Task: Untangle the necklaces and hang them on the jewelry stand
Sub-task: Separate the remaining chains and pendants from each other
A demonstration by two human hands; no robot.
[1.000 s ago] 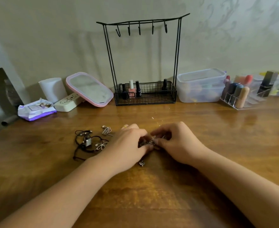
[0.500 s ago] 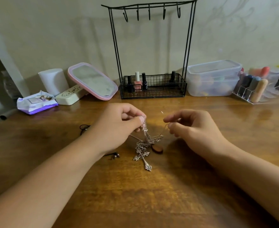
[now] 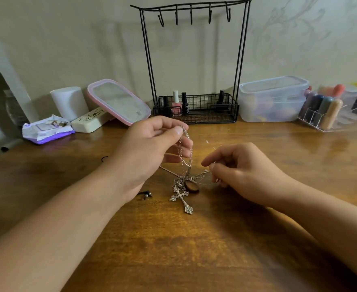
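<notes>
Wooden desk point(image 3: 194, 249) against a pale wall, jewelry stand point(image 3: 192, 66) at the back, all five hooks point(image 3: 191, 16) bare, so nothing hung yet. Left hand point(image 3: 150, 152) pinches a silver chain point(image 3: 186, 152) between thumb and forefinger, lifted above the desk; chain runs down into the knot. Right hand point(image 3: 243, 171) has fingers curled, pinching what looks like a thin strand point(image 3: 205, 182) from the same knot, low near the desk. Cross pendant point(image 3: 181, 200) and brown oval pendant point(image 3: 192, 186) lie on the wood, touching the tangle. Black cord bits point(image 3: 146, 194) partly hidden behind the left wrist. My read: early untangling stage, separation just starting, every hang step left.
</notes>
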